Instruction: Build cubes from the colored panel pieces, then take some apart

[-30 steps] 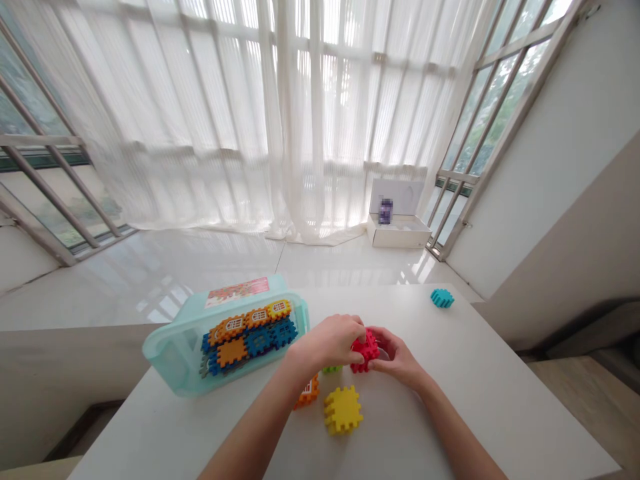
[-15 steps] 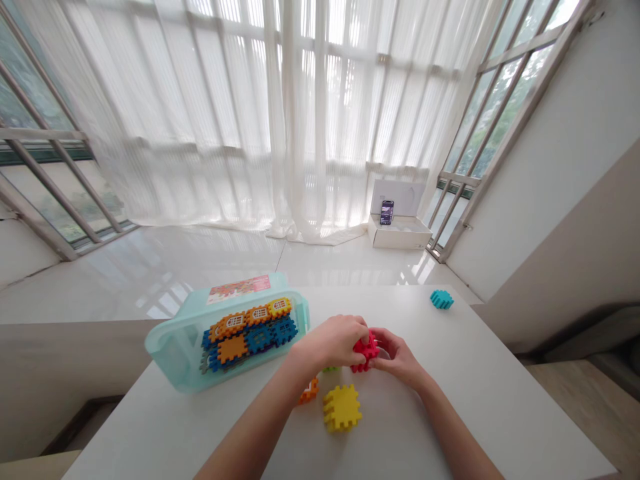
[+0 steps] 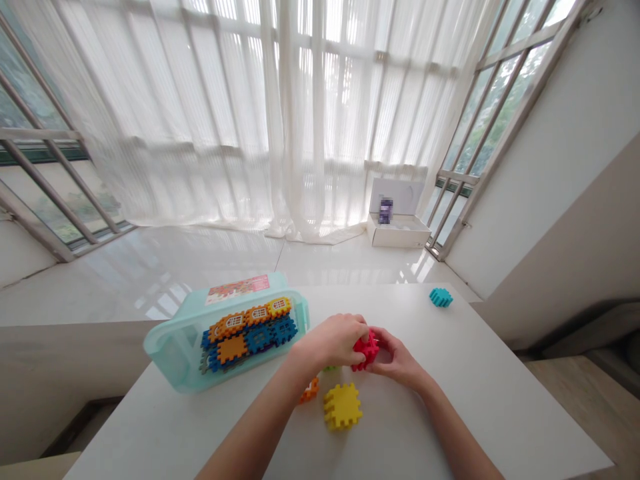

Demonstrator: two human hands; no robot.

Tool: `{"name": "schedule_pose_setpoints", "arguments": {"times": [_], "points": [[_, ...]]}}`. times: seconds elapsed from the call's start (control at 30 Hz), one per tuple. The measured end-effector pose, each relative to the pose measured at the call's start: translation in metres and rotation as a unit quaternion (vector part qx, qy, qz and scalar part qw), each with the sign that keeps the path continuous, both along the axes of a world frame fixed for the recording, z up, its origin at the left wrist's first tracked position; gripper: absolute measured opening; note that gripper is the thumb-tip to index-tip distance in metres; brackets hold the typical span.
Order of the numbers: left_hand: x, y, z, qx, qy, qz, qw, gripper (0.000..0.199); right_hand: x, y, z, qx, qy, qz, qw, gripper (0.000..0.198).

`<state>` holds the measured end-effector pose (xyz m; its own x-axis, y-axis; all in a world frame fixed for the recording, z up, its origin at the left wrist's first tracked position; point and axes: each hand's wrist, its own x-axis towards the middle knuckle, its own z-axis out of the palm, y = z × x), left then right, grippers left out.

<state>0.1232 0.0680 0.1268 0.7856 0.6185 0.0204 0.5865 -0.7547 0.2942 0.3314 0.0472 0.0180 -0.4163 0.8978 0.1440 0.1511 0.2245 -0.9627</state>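
Note:
Both my hands close round a red toothed building block above the white table. My left hand grips its left and upper side, while my right hand holds it from the right with curved fingers. Just below lies a yellow stack of interlocking blocks. An orange block with a white window part shows beside my left forearm, partly hidden by it. Of a light green block, only a sliver appears under my left hand.
A mint plastic bin with several orange, blue and yellow blocks stands at the left, its labelled lid behind it. One teal block lies near the table's far right corner. On the ledge beyond, a phone leans in an open white box.
Little differs. My right fingers have shifted slightly on the red block, and the block seems turned a little. The view has moved very slightly.

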Motion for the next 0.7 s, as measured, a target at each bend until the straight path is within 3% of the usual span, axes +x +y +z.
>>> {"name": "schedule_pose_setpoints", "arguments": {"times": [0.2,0.43,0.7], "points": [[0.002,-0.002,-0.002,0.019,0.014,0.010,1.000,0.007,-0.003,-0.005,-0.001,0.056,-0.100,-0.038,0.993,0.069],[0.009,-0.004,-0.012,0.055,0.030,0.022,0.998,0.013,-0.004,0.001,0.001,0.090,-0.110,-0.027,0.990,0.059],[0.042,0.011,-0.003,0.027,0.049,-0.041,0.998,0.015,0.037,0.011,0.003,0.084,-0.107,-0.037,0.990,0.060]]}}
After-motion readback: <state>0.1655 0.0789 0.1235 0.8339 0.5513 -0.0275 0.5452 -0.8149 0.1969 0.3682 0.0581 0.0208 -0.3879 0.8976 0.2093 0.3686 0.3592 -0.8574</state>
